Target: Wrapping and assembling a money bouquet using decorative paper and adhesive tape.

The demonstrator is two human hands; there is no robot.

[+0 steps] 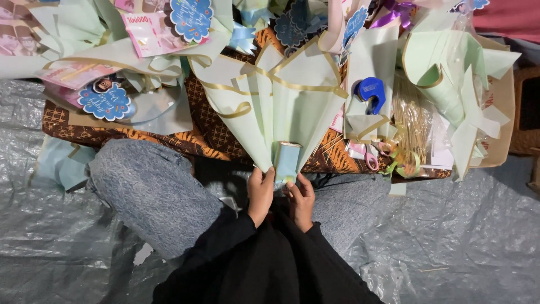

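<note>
My left hand [260,191] and right hand [301,198] pinched the gathered base of the pale green gold-edged wrapping fan [281,101] over my lap, already folded and bunched, its pale blue handle tube [287,162] untied.

My left hand [260,191] and right hand [302,198] sit close together, fingers curled in a pinch, thumbs inward. Black sleeves to both wrists; knees in grey-blue denim splayed either side.
</note>
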